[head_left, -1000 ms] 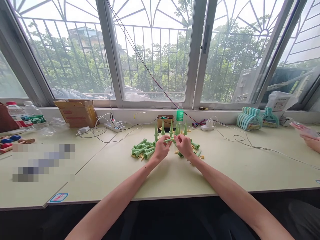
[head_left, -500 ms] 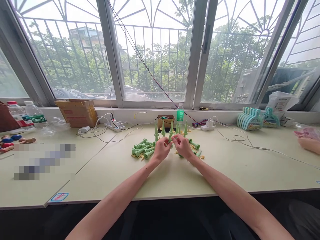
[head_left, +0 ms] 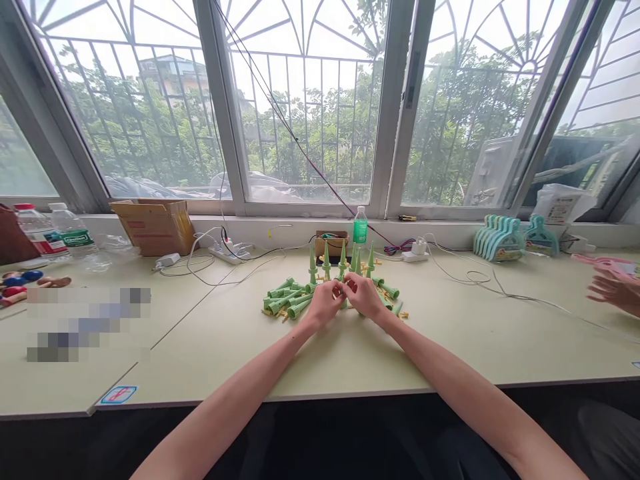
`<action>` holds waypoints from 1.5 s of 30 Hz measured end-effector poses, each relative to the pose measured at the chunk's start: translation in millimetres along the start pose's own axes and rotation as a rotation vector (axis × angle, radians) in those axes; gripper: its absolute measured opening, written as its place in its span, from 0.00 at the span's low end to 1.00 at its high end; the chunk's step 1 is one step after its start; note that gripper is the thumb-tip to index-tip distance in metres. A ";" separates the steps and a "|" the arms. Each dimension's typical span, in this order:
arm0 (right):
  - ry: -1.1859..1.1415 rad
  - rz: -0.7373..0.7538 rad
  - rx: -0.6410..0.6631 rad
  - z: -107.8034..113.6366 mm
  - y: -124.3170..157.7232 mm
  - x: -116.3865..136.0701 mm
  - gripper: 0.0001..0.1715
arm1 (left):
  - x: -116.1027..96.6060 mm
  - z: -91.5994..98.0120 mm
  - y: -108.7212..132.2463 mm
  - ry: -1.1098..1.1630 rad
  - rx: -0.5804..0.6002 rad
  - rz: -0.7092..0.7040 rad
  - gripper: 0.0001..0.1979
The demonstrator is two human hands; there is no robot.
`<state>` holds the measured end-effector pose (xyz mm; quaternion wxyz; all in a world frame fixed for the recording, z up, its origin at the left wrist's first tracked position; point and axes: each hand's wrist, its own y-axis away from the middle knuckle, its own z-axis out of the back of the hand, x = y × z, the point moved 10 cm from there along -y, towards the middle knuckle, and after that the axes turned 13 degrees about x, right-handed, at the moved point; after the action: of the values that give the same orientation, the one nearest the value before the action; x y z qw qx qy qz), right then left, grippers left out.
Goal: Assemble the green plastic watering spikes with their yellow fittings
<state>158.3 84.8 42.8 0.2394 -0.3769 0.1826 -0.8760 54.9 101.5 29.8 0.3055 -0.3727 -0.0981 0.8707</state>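
Note:
My left hand (head_left: pixel 325 300) and my right hand (head_left: pixel 364 295) meet at the middle of the table, fingers closed round a green plastic cone piece (head_left: pixel 344 305). Most of that piece is hidden by the fingers. Just behind the hands, several pointed green cones (head_left: pixel 327 259) stand upright in a row. Loose green tubular pieces (head_left: pixel 299 309) lie in a heap beside my left hand, with more near my right hand. Small yellow pegs (head_left: pixel 404 315) are scattered among them.
Behind the cones are a small open box (head_left: pixel 332 247) and a green-labelled bottle (head_left: pixel 360 227). Power strips (head_left: pixel 229 252) and cables run along the sill. Teal plastic pieces (head_left: pixel 500 239) stand back right. Another person's hand (head_left: pixel 615 290) is at the right edge near a pink object (head_left: pixel 613 265).
My hands have drawn closer together and my fingers now cover the cone piece's tip. At the right, the other person's hand has shifted and the pink object has changed position.

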 end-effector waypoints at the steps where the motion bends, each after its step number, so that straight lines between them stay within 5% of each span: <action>1: 0.005 -0.004 0.002 -0.6 -0.2 -1.2 0.09 | 1.1 -1.8 -0.1 0.001 0.015 0.003 0.03; 12: 0.033 -0.043 0.014 -4.2 -1.6 -10.2 0.09 | 14.0 -12.2 -0.1 0.015 0.107 0.079 0.08; 25: 0.103 -0.060 -0.035 2.3 -1.7 -17.4 0.10 | 19.6 4.4 1.5 -0.107 -0.041 0.149 0.16; 45: 0.166 -0.174 0.082 -9.1 -3.2 -30.1 0.05 | 32.4 -18.7 1.4 -0.236 0.202 0.243 0.13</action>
<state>168.7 105.4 21.2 0.1618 -0.3073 0.1327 -0.9283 50.2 118.9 -3.1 0.2204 -0.2447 0.0006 0.9442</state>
